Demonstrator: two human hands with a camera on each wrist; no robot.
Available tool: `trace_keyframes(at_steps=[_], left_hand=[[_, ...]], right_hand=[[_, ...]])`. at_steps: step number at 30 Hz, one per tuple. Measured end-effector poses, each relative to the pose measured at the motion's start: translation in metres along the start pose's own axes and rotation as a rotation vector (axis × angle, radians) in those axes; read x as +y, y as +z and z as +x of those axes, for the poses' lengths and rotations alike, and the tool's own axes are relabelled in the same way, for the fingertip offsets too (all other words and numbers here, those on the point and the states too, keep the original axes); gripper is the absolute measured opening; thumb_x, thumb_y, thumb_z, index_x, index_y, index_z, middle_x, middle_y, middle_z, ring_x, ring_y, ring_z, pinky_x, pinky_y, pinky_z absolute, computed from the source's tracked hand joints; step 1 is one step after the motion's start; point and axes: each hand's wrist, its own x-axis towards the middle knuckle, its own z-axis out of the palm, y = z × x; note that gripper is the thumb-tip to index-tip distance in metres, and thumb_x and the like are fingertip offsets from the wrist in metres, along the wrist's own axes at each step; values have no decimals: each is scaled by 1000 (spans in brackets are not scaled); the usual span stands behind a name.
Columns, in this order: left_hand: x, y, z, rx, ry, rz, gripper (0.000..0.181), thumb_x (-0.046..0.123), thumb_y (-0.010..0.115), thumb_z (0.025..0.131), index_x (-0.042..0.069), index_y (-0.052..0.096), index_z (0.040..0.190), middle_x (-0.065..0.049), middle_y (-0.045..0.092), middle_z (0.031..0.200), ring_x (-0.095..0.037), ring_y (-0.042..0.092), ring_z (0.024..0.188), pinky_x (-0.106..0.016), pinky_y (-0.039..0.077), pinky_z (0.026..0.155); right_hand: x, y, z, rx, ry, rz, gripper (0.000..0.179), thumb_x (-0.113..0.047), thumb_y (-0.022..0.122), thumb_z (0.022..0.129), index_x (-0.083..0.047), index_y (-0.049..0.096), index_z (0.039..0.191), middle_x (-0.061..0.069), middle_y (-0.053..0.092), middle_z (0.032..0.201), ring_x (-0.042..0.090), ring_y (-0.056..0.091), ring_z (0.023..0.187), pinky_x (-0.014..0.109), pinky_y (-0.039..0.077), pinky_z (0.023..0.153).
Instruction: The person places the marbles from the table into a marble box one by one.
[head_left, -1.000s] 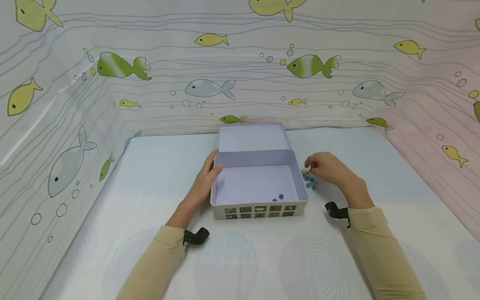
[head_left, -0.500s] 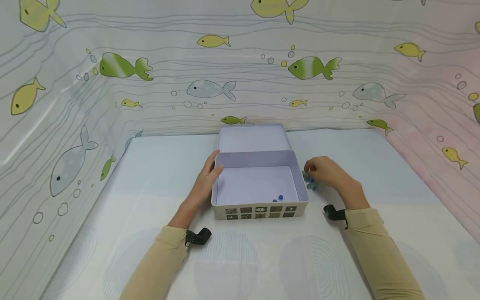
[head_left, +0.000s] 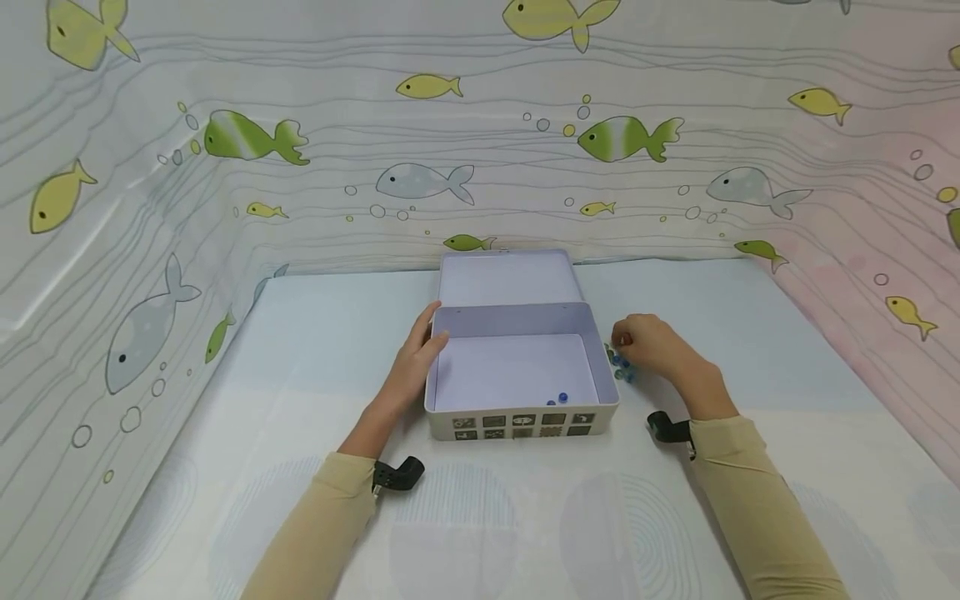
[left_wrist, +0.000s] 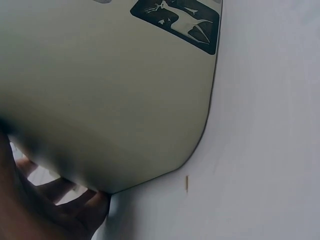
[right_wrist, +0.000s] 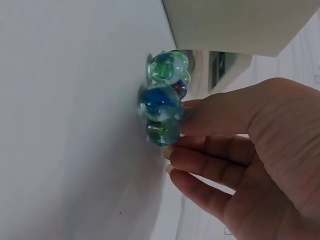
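Note:
An open pale-lilac box [head_left: 522,423] with small dark pictures along its front stands mid-table, its lid [head_left: 510,277] tipped back. My left hand [head_left: 408,367] grips the box's left side, thumb over the rim and fingers outside; the left wrist view shows those fingers [left_wrist: 92,210] at the box wall. Two blue marbles [head_left: 563,398] lie inside near the front right. Just right of the box is a cluster of glass marbles [right_wrist: 160,102], clear with blue and green swirls. My right hand [head_left: 656,346] reaches down there, thumb and curled fingers pinching at a marble, its fingertips partly hidden.
A white and pale-blue patterned cloth [head_left: 337,333] covers the table. Fish-printed sheeting [head_left: 510,125] rises at the back and both sides, close behind the lid. Each wrist carries a small black camera [head_left: 399,473].
My right hand has come down a little onto the marble cluster, its fingers closing there. The left hand keeps its hold on the box, and the view has shifted slightly.

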Motion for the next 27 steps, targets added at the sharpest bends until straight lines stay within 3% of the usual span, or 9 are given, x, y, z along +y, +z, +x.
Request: trace_keyframes(at_steps=[6,22,27], left_hand=[[-1,1,-1,10,8,-3,60,41,37,106,32,14,160,4,8,169,-29,10,156,-52,14,125],[0,0,-1,3,10,3,59,42,36,106,35,13,159,4,7,169,-30,10,156,-52,14,125],[27,-3,-13,-31,-24,-10,60,32,37,107,25,12,161,-4,6,169,-32,8,156,-52,13,125]], right_hand=[[-4,-8,-5,41,-5,23,20,0,57,86,0,72,100,11,65,86,24,55,78,37,47,68],[-26,-28,-15,130,-80,35,18,-1,59,91,0,72,104,12,67,93,25,58,86,43,51,78],[-34,-30,-17,150,-105,18,16,-1,61,91,-2,72,102,11,67,93,25,58,87,43,52,79]])
